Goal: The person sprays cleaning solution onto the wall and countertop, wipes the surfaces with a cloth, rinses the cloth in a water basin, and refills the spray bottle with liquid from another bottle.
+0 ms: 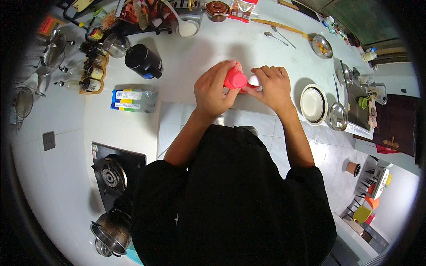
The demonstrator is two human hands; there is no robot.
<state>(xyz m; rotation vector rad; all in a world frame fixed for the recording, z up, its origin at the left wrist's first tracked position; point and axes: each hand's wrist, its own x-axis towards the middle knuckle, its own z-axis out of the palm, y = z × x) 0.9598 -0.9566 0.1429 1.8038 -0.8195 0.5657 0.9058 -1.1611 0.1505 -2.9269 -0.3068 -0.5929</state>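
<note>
My left hand (213,86) grips a red bottle or tube (237,79) with a round, lighter pink-red end towards the camera. Close to its right, my right hand (271,84) pinches a small white rounded object (254,80), perhaps a cap; a bit of red shows between the two hands. Both hands are above the front edge of the pale counter (196,76). On the left lie a black pitcher (143,61) and a plastic wipes-like packet (133,100). To the right stands a cream bowl with a dark rim (313,104).
Left are a spice rack (96,74) and a gas burner (113,176). At the back are a bowl of white powder (188,29), a lidded brown pot (217,11), two spoons (276,38) and a steel bowl with food (322,46). The sink (357,103) lies right, beside another steel bowl (338,116).
</note>
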